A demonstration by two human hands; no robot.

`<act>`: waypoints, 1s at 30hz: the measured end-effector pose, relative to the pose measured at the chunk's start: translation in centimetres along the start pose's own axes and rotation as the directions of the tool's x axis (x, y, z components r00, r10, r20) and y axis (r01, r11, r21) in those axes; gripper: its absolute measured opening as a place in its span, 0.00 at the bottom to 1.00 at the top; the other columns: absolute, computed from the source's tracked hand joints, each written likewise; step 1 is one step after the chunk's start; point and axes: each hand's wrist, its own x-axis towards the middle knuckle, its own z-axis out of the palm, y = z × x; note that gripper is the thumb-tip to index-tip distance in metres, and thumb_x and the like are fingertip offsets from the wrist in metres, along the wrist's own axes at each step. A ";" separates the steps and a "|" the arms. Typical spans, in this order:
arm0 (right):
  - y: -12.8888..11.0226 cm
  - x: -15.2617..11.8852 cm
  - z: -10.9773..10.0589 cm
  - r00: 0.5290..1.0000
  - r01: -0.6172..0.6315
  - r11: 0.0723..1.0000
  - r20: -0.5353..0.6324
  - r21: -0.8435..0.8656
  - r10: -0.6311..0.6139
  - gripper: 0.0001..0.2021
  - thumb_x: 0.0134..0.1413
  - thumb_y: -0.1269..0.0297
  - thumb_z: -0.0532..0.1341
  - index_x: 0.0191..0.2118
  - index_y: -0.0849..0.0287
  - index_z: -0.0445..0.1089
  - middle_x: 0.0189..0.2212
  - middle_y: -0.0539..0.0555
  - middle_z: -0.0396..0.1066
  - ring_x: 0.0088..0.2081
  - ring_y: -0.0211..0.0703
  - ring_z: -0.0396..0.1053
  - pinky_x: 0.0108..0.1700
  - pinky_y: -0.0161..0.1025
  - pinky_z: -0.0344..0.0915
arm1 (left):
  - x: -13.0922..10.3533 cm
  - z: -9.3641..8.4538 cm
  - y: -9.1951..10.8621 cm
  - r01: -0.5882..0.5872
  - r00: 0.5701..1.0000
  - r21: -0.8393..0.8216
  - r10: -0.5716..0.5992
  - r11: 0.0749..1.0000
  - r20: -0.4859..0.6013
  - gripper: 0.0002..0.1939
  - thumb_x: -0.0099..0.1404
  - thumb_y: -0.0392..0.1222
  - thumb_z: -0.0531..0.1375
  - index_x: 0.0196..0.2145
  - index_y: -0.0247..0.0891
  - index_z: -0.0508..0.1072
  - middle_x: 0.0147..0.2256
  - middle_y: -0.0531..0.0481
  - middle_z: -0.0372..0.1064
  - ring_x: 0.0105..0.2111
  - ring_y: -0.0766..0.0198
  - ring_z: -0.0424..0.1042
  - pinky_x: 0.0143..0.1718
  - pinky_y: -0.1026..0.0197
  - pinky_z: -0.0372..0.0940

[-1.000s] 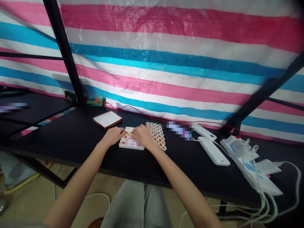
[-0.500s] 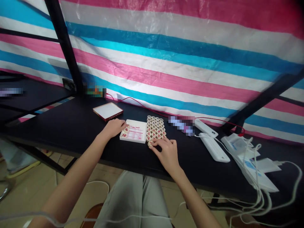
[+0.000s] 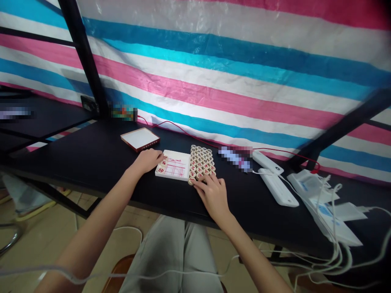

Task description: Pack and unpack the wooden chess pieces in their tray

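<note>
My left hand (image 3: 148, 159) is closed at the left wall of a shallow white box (image 3: 175, 176), its fingertips over the edge. A few round xiangqi pieces with red characters (image 3: 161, 170) lie inside along the box's left side, and red lines mark its floor. Right of the box, several more xiangqi pieces (image 3: 200, 156) stand in tight rows, dark characters at the back and red ones in front. My right hand (image 3: 213, 192) pinches a xiangqi piece (image 3: 191, 180) at the near left corner of these rows; its fingers partly cover the front row.
A box lid (image 3: 140, 139) with a red rim lies behind my left hand. To the right are a blurred-out device (image 3: 235, 158), two white handheld devices (image 3: 276, 187) and a white power strip (image 3: 324, 211) with tangled cables. A red cable runs along the striped sheet (image 3: 214, 89).
My right hand has pushed its xiangqi piece slightly forward and left, up against the front row near the box. My left hand stays at the box edge. The view has shifted slightly.
</note>
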 end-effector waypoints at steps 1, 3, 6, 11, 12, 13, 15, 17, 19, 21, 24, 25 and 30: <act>0.0 0.0 0.1 1.000 0.004 1.000 0.001 0.001 -0.004 0.09 0.57 0.66 0.56 0.40 0.49 0.72 0.33 0.50 0.68 0.36 0.39 0.60 0.34 0.39 0.45 | 0.0 0.0 0.0 0.000 1.000 -0.001 0.000 1.000 0.000 0.24 0.66 0.51 0.40 0.34 0.38 0.72 0.34 0.43 0.72 0.35 0.56 0.71 0.34 0.61 0.60; 0.0 -0.1 0.2 1.000 0.008 1.000 0.002 0.007 -0.008 0.09 0.58 0.66 0.56 0.40 0.49 0.72 0.33 0.50 0.68 0.36 0.39 0.59 0.34 0.40 0.44 | 0.0 0.0 0.0 0.001 1.000 -0.002 -0.001 1.000 0.002 0.24 0.65 0.51 0.41 0.34 0.38 0.72 0.34 0.43 0.72 0.35 0.56 0.71 0.34 0.61 0.60; -0.1 -0.2 0.2 1.000 0.014 1.000 -0.002 0.023 -0.014 0.10 0.59 0.65 0.54 0.40 0.50 0.72 0.33 0.51 0.69 0.36 0.40 0.59 0.34 0.40 0.44 | 0.0 -0.1 0.1 0.006 1.000 -0.009 -0.006 1.000 0.004 0.23 0.65 0.51 0.41 0.34 0.37 0.72 0.34 0.42 0.72 0.35 0.55 0.70 0.34 0.60 0.60; -0.3 1.2 -0.4 1.000 -0.002 0.996 -0.005 0.086 0.002 0.10 0.60 0.64 0.53 0.40 0.51 0.72 0.35 0.51 0.70 0.38 0.40 0.61 0.36 0.40 0.46 | -0.2 -0.3 0.1 0.006 1.000 -0.031 -0.006 0.999 -0.009 0.22 0.65 0.50 0.42 0.32 0.37 0.72 0.32 0.43 0.72 0.34 0.55 0.70 0.34 0.61 0.59; -0.4 2.0 -0.5 1.000 0.002 0.995 0.001 0.104 -0.002 0.10 0.60 0.63 0.53 0.41 0.51 0.72 0.36 0.51 0.70 0.38 0.40 0.61 0.37 0.40 0.46 | -0.2 -0.3 0.1 0.005 1.000 -0.035 -0.005 0.999 -0.013 0.22 0.65 0.50 0.42 0.32 0.37 0.72 0.32 0.43 0.72 0.34 0.55 0.70 0.33 0.61 0.59; -0.6 3.0 -0.5 1.000 0.014 0.993 0.012 0.120 -0.015 0.11 0.60 0.63 0.53 0.43 0.51 0.71 0.37 0.51 0.70 0.39 0.41 0.61 0.38 0.40 0.47 | -0.2 -0.3 0.0 0.003 1.000 -0.038 -0.004 0.999 -0.018 0.22 0.65 0.50 0.43 0.31 0.38 0.72 0.31 0.43 0.72 0.34 0.55 0.70 0.33 0.61 0.59; -1.0 5.2 -0.1 0.996 0.068 0.987 0.052 0.147 -0.076 0.12 0.60 0.62 0.53 0.46 0.50 0.69 0.39 0.52 0.69 0.40 0.41 0.61 0.40 0.40 0.47 | -0.2 -0.1 -0.1 -0.005 1.000 -0.043 0.004 0.999 -0.031 0.22 0.65 0.50 0.43 0.32 0.38 0.72 0.31 0.43 0.72 0.34 0.56 0.70 0.32 0.61 0.59; -1.6 7.5 0.6 0.978 0.158 0.974 0.106 0.163 -0.177 0.13 0.60 0.61 0.52 0.47 0.50 0.68 0.41 0.52 0.69 0.42 0.42 0.60 0.40 0.41 0.48 | -0.2 0.0 -0.2 -0.006 0.999 -0.049 0.004 0.999 -0.037 0.21 0.65 0.50 0.43 0.33 0.38 0.72 0.32 0.44 0.72 0.34 0.56 0.70 0.33 0.62 0.59; -2.4 9.4 1.6 0.942 0.269 0.949 0.161 0.166 -0.295 0.12 0.59 0.62 0.54 0.47 0.50 0.68 0.43 0.52 0.67 0.43 0.43 0.59 0.40 0.40 0.48 | -0.2 0.1 -0.3 0.003 1.000 -0.057 -0.004 0.998 -0.029 0.21 0.65 0.50 0.43 0.33 0.39 0.72 0.32 0.44 0.72 0.34 0.57 0.71 0.33 0.62 0.59; -3.1 10.7 2.6 0.906 0.353 0.925 0.193 0.143 -0.376 0.11 0.57 0.62 0.56 0.45 0.51 0.69 0.45 0.53 0.66 0.44 0.44 0.58 0.40 0.41 0.48 | -0.3 -0.1 -0.3 0.011 1.000 -0.064 -0.012 0.998 -0.017 0.20 0.65 0.49 0.44 0.33 0.39 0.72 0.32 0.44 0.72 0.34 0.57 0.71 0.33 0.62 0.59; -3.8 11.4 3.8 0.900 0.389 0.917 0.172 0.090 -0.399 0.09 0.56 0.62 0.57 0.42 0.53 0.70 0.44 0.53 0.66 0.44 0.45 0.57 0.39 0.41 0.48 | -0.5 -0.4 -0.2 0.012 1.000 -0.078 -0.012 0.997 -0.008 0.19 0.65 0.48 0.44 0.32 0.39 0.72 0.32 0.44 0.72 0.33 0.58 0.71 0.33 0.63 0.59; -3.9 11.5 4.1 0.906 0.385 0.919 0.157 0.082 -0.393 0.08 0.56 0.63 0.57 0.41 0.54 0.70 0.43 0.53 0.66 0.44 0.45 0.57 0.39 0.41 0.48 | -0.5 -0.5 -0.1 0.011 1.000 -0.083 -0.012 0.996 -0.006 0.19 0.65 0.47 0.44 0.32 0.39 0.72 0.32 0.44 0.72 0.33 0.58 0.71 0.33 0.63 0.59; -3.6 11.3 4.4 0.925 0.320 0.934 0.162 0.155 -0.344 0.07 0.55 0.60 0.58 0.34 0.56 0.70 0.41 0.52 0.69 0.42 0.43 0.59 0.39 0.41 0.45 | -0.4 -0.4 -0.3 -0.004 1.000 -0.085 0.003 0.996 -0.016 0.19 0.65 0.48 0.44 0.32 0.39 0.71 0.31 0.44 0.72 0.33 0.57 0.71 0.31 0.63 0.59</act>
